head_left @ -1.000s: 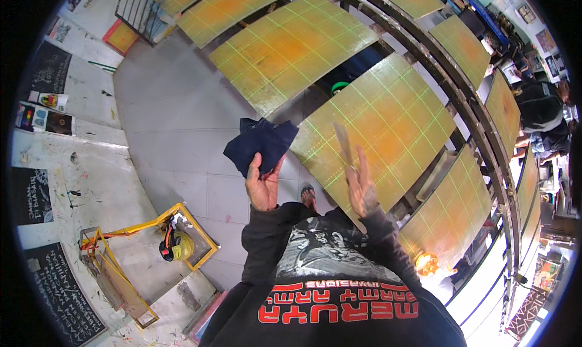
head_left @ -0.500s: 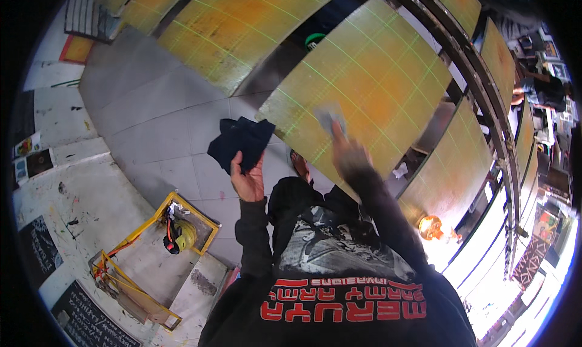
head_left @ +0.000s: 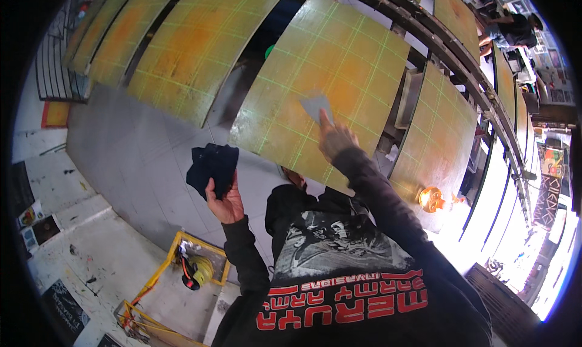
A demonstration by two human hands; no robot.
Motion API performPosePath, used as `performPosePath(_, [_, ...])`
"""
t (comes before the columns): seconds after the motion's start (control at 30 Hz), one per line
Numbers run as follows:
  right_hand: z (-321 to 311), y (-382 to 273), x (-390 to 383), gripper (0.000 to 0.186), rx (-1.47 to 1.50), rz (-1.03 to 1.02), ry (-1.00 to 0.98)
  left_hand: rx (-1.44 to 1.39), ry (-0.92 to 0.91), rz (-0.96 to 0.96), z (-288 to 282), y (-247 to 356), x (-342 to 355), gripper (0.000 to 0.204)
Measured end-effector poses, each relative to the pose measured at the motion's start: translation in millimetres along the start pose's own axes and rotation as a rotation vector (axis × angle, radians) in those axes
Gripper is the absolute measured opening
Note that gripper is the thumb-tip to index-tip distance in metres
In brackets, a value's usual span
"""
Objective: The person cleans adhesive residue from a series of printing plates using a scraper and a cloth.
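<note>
Black-sleeved, the right hand (head_left: 335, 137) is reaching far, gripping a flat grey flared scraper (head_left: 314, 107), now broadside instead of edge-on; the left hand (head_left: 225, 203) is pinching bunched navy cloth (head_left: 211, 168).

a grey tiled floor (head_left: 136, 150) stretches beside a paint-marked white wall (head_left: 121, 247), while bright light (head_left: 506, 244) glares at right.

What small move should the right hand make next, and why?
I'd probably draw the scraper in a short stroke over the panel: the right hand has a finger along the scraper's blade, which shows against the panel's orange area, though contact can't be told. The left hand holds the dark cloth aside.
</note>
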State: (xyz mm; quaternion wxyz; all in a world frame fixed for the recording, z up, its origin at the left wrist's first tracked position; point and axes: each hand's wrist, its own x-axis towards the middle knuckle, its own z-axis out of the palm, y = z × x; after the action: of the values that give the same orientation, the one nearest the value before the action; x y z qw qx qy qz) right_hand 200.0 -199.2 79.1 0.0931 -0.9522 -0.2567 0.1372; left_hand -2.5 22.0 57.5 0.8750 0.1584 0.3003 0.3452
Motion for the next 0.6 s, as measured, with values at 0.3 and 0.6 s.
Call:
performPosePath(0.3, [6.2,67.8,-64.9,0.048,-0.149,0.233,-0.046,0.004,-0.017,-0.013,9.4,-2.8,0.8,0.041])
performPosePath(0.6, [-17.3,54.0,36.4,0.046,-0.086,0.254,-0.108,0.008,-0.035,0.06,17.9,8.3,-30.1,0.041])
